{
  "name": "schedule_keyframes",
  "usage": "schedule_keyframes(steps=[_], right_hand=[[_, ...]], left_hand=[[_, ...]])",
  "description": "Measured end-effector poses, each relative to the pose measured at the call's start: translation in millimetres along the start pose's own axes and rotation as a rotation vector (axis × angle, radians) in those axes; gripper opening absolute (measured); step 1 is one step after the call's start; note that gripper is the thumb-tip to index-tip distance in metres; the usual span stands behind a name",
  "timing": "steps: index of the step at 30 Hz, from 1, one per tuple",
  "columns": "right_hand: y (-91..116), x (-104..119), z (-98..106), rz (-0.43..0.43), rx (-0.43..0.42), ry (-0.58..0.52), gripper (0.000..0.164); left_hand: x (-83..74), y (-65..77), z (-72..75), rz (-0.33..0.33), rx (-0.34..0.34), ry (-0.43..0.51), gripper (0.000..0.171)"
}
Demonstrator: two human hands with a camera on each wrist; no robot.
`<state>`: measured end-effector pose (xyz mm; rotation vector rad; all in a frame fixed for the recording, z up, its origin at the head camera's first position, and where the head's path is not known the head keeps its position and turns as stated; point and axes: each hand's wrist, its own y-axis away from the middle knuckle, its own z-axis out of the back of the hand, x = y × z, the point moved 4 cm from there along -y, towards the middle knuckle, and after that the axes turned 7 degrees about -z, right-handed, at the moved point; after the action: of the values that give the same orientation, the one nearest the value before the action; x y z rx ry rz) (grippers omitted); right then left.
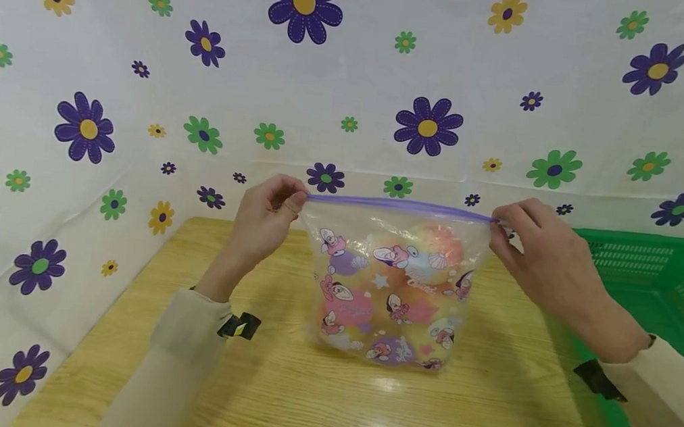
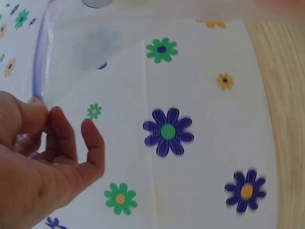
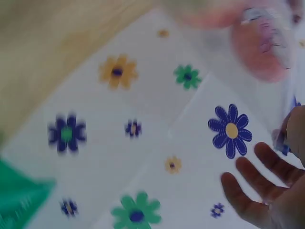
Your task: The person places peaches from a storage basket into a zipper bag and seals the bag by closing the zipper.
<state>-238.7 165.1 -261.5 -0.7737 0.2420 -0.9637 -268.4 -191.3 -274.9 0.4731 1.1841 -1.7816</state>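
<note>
A clear zip bag [image 1: 393,286] printed with pink and purple cartoon figures, shells and stars stands upright over the wooden table. Yellow and orange-red things show through its plastic, but their kind is blurred. Along the top runs a purple zip strip [image 1: 400,206], which looks closed. My left hand [image 1: 269,210] pinches the strip's left end between thumb and forefinger. At the opposite end, my right hand [image 1: 542,255] pinches the corner by the strip. In the right wrist view, the other fingers of the right hand [image 3: 267,186] are spread away from the bag.
A green plastic basket [image 1: 625,255] with slotted walls stands on the right, beneath my right forearm. The wooden table [image 1: 277,398] carries the bag. Behind and to the left hangs a white sheet [image 1: 354,72] printed with purple, green and yellow flowers.
</note>
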Motion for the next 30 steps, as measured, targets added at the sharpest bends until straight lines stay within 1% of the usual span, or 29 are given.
schedule_keyframes(steps=[2, 3, 5, 7, 9, 10, 13, 15, 16, 17, 19, 22, 24, 25, 26, 28, 29, 30], right_hand=[[3.0, 3.4, 1.9, 0.128, -0.055, 0.120, 0.020], [4.9, 4.7, 2.7, 0.183, -0.073, 0.171, 0.018], [9.0, 6.3, 3.7, 0.255, -0.089, 0.226, 0.016], [13.0, 7.7, 4.6, 0.318, -0.107, 0.265, 0.027], [15.9, 8.9, 4.8, 0.367, -0.126, 0.292, 0.042], [16.9, 9.4, 4.7, 0.385, -0.135, 0.301, 0.045], [19.1, 10.3, 4.4, 0.413, -0.139, 0.302, 0.045], [19.8, 10.6, 4.1, 0.417, -0.132, 0.294, 0.042], [20.1, 10.5, 4.2, 0.416, -0.124, 0.293, 0.038], [20.3, 10.2, 4.1, 0.411, -0.112, 0.293, 0.031], [20.1, 9.2, 4.9, 0.386, -0.092, 0.300, 0.019], [20.8, 8.1, 6.5, 0.365, -0.071, 0.314, 0.022], [20.8, 8.5, 7.4, 0.366, -0.077, 0.310, 0.018], [21.0, 9.0, 7.4, 0.371, -0.081, 0.306, 0.021], [21.1, 9.7, 7.3, 0.380, -0.090, 0.300, 0.028], [21.3, 10.3, 6.7, 0.385, -0.102, 0.290, 0.038], [22.1, 10.3, 6.5, 0.389, -0.099, 0.285, 0.033], [22.8, 10.3, 6.1, 0.395, -0.100, 0.276, 0.034]], left_hand=[[-3.7, 5.5, 2.5, -0.125, -0.032, -0.094, 0.016], [-5.6, 8.4, 3.6, -0.195, -0.043, -0.142, 0.015], [-9.6, 14.5, 5.5, -0.329, -0.049, -0.236, 0.011], [-14.6, 20.4, 7.4, -0.442, -0.038, -0.321, 0.008], [-19.0, 25.0, 9.3, -0.506, -0.012, -0.372, 0.007], [-20.9, 26.6, 9.9, -0.525, 0.006, -0.385, 0.008], [-26.3, 29.3, 8.6, -0.545, 0.084, -0.370, 0.017], [-29.2, 29.2, 5.5, -0.555, 0.131, -0.366, 0.028], [-30.6, 28.6, 3.6, -0.566, 0.145, -0.362, 0.029], [-31.7, 27.7, 2.0, -0.578, 0.147, -0.367, 0.029], [-34.1, 26.1, 0.5, -0.612, 0.113, -0.418, 0.025], [-34.4, 25.6, 0.9, -0.658, 0.023, -0.532, 0.009], [-34.3, 26.5, 1.6, -0.671, -0.019, -0.608, 0.009], [-34.5, 27.2, 1.6, -0.671, -0.023, -0.636, 0.008], [-35.5, 27.8, 1.2, -0.669, -0.016, -0.659, 0.008], [-39.6, 29.3, -1.5, -0.660, 0.013, -0.693, 0.009], [-43.5, 29.9, -4.2, -0.655, 0.033, -0.707, 0.012], [-48.2, 30.5, -7.9, -0.650, 0.057, -0.720, 0.016]])
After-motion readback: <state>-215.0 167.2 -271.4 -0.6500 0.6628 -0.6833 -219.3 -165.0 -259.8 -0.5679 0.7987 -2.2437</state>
